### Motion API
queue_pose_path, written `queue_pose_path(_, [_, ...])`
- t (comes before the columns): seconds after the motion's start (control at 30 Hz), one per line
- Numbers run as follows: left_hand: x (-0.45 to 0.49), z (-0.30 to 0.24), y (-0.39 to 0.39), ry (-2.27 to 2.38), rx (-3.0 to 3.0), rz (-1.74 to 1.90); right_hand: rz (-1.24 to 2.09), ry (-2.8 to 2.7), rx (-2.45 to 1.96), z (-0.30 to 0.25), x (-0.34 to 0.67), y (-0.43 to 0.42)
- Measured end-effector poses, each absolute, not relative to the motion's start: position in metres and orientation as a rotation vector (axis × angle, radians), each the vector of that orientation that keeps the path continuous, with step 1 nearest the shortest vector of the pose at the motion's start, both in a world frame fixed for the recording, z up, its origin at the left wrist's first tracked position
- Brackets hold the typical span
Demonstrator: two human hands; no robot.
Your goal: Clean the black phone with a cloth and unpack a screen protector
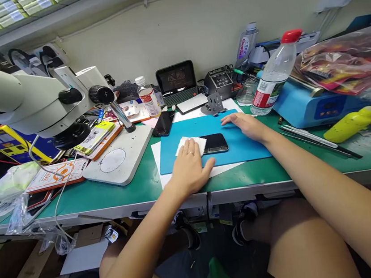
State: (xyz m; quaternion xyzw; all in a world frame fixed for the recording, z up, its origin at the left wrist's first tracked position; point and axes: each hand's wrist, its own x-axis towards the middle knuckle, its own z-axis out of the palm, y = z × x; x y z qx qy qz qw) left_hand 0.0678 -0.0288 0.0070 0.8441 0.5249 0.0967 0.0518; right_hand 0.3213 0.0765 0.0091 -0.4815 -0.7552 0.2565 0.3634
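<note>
A blue mat (240, 143) lies on the green bench. On it rests a black phone (215, 143) with a white cloth (195, 142) over its left end. My left hand (189, 165) lies flat on the cloth, fingers stretched out and pressing it down onto the phone. My right hand (244, 125) rests open, palm down, on the mat just right of the phone, holding nothing.
A white microscope (32, 103) with its base plate (120, 158) stands at left. Another black phone (163, 123), a small bottle (148, 96), a tablet-like screen (176, 81), a large water bottle (274, 74), a blue machine (310, 105) and a yellow squeeze bottle (352, 123) surround the mat.
</note>
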Motion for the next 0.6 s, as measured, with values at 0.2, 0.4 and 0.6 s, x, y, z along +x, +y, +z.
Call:
queue_pose_path(0.2, [0.142,0.008,-0.033,1.447,2.696,0.334,0.653,-1.943,-1.243,0.01,0.32,0.073])
queue_pose_path(0.4, [0.109,0.014,-0.004,1.439,2.732,0.271,0.65,-1.946,-1.271,0.013,0.321,0.071])
queue_pose_path(0.6, [0.044,0.011,-0.039,1.587,2.618,0.256,0.603,-1.974,-1.251,0.012,0.32,0.073])
